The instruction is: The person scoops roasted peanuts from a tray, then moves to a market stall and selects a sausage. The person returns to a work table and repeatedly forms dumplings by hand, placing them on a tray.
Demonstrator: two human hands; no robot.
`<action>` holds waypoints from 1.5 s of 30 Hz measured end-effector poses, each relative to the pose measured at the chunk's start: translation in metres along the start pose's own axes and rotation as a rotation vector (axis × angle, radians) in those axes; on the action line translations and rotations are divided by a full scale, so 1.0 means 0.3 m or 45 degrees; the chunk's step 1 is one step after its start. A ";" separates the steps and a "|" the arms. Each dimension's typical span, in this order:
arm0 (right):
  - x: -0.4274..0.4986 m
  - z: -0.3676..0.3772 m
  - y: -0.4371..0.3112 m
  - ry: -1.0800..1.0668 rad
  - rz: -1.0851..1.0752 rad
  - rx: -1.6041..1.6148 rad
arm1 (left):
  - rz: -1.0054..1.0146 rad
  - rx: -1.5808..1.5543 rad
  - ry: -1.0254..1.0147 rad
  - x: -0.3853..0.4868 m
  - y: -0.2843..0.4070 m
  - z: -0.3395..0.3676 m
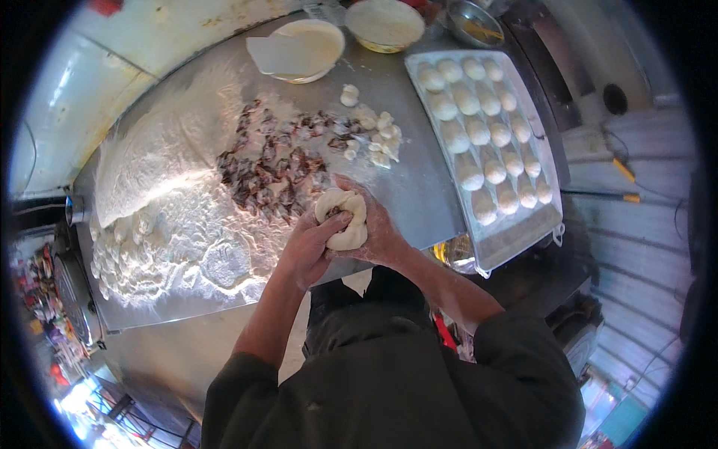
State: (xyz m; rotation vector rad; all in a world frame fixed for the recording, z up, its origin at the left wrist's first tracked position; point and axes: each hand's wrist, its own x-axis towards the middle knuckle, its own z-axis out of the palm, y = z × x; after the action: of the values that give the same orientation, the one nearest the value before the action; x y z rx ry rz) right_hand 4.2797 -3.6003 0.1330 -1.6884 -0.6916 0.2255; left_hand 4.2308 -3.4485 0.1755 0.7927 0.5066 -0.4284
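Note:
A piece of white dough [349,238] is cupped between both hands above the front edge of the steel table. Its edges fold up around a dark filling [333,212] that shows at the opening. My left hand [312,238] has its thumb pressed at that opening. Around the far and right sides of the dough curls my right hand [381,230], its fingers partly hidden. Just beyond the hands, dark filling lumps [275,177] lie spread over the floured steel. Small pale dough pieces [386,137] sit in a cluster to their right.
A tray [513,241] of several round dough balls [478,132] overhangs the table's right side. Loose flour [168,241] covers the left part. At the back stand a bowl with a white scraper [273,55], a bowl of flour [386,22] and a metal bowl [477,25].

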 end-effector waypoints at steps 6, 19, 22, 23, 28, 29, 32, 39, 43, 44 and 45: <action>-0.069 -0.076 -0.048 0.145 0.006 -0.052 | -0.030 -0.257 -0.150 0.011 -0.032 0.069; -0.023 -0.024 -0.175 0.093 -0.198 -0.489 | -0.001 -0.032 -0.084 -0.090 0.039 0.130; 0.000 -0.001 -0.205 0.244 -0.207 -0.101 | -0.138 -0.403 -0.337 -0.134 0.072 0.137; 0.011 0.006 -0.213 0.347 -0.050 0.039 | -0.059 -0.369 -0.305 -0.139 0.073 0.128; 0.027 0.075 -0.261 0.577 0.101 0.435 | 0.651 0.532 0.237 -0.132 -0.054 0.069; 0.028 0.078 -0.267 0.402 0.022 0.382 | 0.654 0.820 0.341 -0.124 -0.067 0.049; 0.037 0.085 -0.279 0.350 0.282 0.435 | 0.640 0.798 0.344 -0.109 -0.093 0.047; 0.051 0.095 -0.364 0.540 0.161 0.850 | 1.029 0.738 0.286 -0.160 -0.025 0.106; 0.054 0.052 -0.396 0.425 0.351 0.555 | 0.485 0.645 0.191 -0.166 0.002 0.119; 0.052 0.043 -0.398 0.476 0.467 0.551 | 0.623 0.584 0.146 -0.171 -0.008 0.133; 0.049 0.036 -0.399 0.560 0.589 0.547 | 0.779 0.679 0.173 -0.169 -0.009 0.149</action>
State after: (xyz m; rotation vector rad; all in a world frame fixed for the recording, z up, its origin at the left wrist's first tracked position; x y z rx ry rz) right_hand 4.2479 -3.5730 0.2466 -1.3906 0.0829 0.2901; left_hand 4.2007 -3.4752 0.2297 1.4418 0.2493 0.0725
